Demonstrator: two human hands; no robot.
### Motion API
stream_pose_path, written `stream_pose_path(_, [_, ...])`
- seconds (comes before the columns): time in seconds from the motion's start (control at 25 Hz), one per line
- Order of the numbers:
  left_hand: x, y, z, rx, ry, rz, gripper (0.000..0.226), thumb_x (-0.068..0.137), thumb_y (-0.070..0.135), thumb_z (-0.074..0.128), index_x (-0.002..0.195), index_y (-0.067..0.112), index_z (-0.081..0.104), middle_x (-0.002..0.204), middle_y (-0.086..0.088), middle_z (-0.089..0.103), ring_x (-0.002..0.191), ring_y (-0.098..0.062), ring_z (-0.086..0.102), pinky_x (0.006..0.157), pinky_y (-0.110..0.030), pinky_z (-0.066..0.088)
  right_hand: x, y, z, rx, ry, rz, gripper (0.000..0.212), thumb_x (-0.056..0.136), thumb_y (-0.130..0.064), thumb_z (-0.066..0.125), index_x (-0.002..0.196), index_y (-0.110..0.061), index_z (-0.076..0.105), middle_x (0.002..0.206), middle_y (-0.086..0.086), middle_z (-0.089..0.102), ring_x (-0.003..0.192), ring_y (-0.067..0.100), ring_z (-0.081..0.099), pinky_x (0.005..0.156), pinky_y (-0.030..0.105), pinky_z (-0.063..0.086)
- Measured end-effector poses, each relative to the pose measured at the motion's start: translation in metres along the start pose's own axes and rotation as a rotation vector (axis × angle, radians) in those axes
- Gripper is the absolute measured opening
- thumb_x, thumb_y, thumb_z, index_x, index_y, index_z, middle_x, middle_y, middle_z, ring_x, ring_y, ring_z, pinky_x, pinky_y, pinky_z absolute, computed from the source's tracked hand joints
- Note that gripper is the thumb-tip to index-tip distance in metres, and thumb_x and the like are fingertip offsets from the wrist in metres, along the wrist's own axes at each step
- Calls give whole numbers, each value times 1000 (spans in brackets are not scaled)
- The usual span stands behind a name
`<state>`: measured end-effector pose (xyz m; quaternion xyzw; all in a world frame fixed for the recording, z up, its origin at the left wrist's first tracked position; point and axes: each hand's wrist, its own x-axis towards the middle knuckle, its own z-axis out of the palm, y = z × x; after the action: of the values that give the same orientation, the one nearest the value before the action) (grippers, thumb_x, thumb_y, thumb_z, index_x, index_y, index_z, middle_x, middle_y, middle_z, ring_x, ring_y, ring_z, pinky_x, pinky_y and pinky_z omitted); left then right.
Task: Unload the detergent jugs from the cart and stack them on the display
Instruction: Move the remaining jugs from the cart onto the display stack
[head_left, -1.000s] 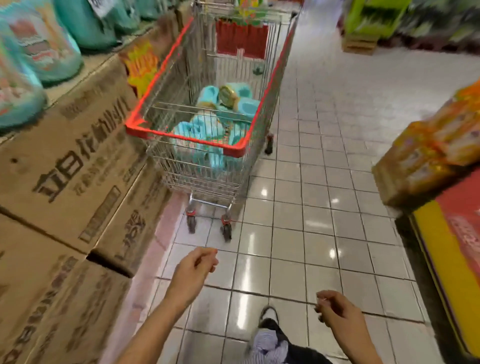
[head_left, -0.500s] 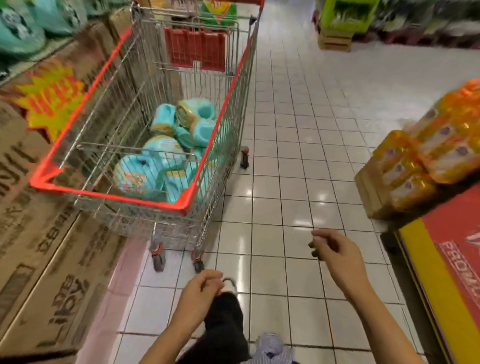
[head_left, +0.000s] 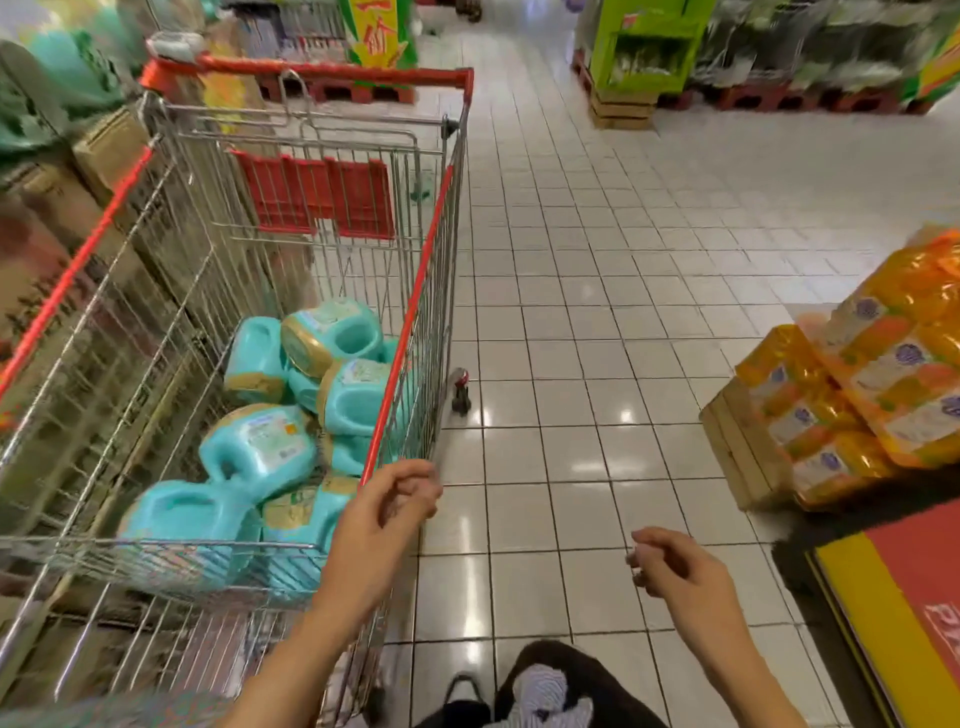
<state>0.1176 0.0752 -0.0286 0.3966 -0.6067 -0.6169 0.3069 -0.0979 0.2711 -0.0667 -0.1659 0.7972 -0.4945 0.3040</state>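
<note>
Closer to the cart (head_left: 410, 312) than before, detergent jugs (head_left: 260, 452) within reach; left hand (head_left: 387, 512), right hand (head_left: 675, 571) loosely curled, empty.

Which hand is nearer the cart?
Left. The left hand is at the near right corner of the cart; the right hand is over the floor, apart, right of it.

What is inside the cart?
Turquoise detergent jugs lie piled in the cart, tipped on their sides. The lower jugs are partly covered, so their number cannot be told.
</note>
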Motion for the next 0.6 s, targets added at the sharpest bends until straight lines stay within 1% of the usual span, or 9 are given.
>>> stream_pose_path(0.04, [19, 3, -1, -22, 49, 5, 20, 86, 2, 68, 95, 20, 66, 85, -10, 68, 78, -15, 62, 78, -22, 51, 20, -10, 8, 8, -24, -5, 13, 93, -8, 58, 98, -14, 69, 82, 6, 71, 68, 11, 67, 60, 15, 51])
stream_pose_path(0.08, [35, 6, -1, -35, 108, 8, 20, 86, 1, 67, 94, 20, 67, 84, -9, 68, 78, -15, 62, 78, -20, 50, 39, -22, 16, 10, -53, -14, 13, 92, -6, 58, 97, -13, 69, 81, 6, 72, 68, 11, 66, 60, 15, 51])
stream_pose_path(0.16, [69, 7, -2, -39, 232, 13, 22, 88, -2, 63, 92, 20, 68, 83, -7, 67, 74, -7, 61, 71, -11, 48, 82, -52, 34, 16, -127, -56, 14, 91, -4, 60, 95, -13, 70, 77, 5, 72, 67, 9, 67, 61, 15, 51])
stream_pose_path(0.2, [84, 8, -4, -37, 295, 11, 23, 88, -2, 63, 92, 20, 68, 83, -7, 67, 72, -2, 61, 68, -8, 47, 104, -71, 44, 19, -167, -88, 15, 91, -4, 60, 93, -15, 70, 77, 5, 72, 67, 9, 67, 62, 15, 52])
stream_pose_path(0.28, [117, 9, -13, -41, 432, 8, 23, 88, -2, 61, 92, 20, 67, 84, -8, 67, 70, 1, 61, 68, -9, 48, 152, -115, 68, -11, -276, -179, 17, 91, -4, 60, 91, -18, 70, 78, 6, 72, 71, 11, 67, 64, 13, 52])
stream_pose_path(0.4, [156, 9, -26, -55, 626, -45, 21, 91, 3, 60, 95, 22, 67, 89, -9, 68, 77, -7, 63, 73, -20, 50, 202, -185, 109, -49, -436, -338, 18, 92, -5, 59, 91, -21, 69, 80, 5, 71, 73, 10, 67, 66, 15, 52])
stream_pose_path(0.44, [171, 10, -30, -65, 694, -55, 21, 92, 5, 60, 94, 24, 66, 87, -6, 69, 77, -7, 63, 72, -19, 50, 219, -211, 126, -62, -477, -419, 19, 92, -7, 60, 91, -23, 68, 79, 2, 70, 72, 9, 66, 66, 16, 52])
stream_pose_path(0.52, [199, 12, -41, -89, 803, -63, 21, 92, 5, 58, 92, 25, 65, 81, 0, 68, 69, 0, 63, 64, -11, 49, 247, -255, 161, -74, -509, -573, 21, 91, -9, 61, 90, -29, 66, 76, -7, 66, 69, 6, 61, 64, 18, 52])
stream_pose_path(0.6, [228, 12, -57, -118, 893, -92, 20, 93, 5, 55, 93, 22, 65, 80, 3, 67, 64, 5, 61, 59, -10, 47, 276, -294, 207, -32, -565, -653, 24, 89, -10, 61, 88, -34, 63, 72, -12, 61, 66, 5, 56, 63, 24, 51])
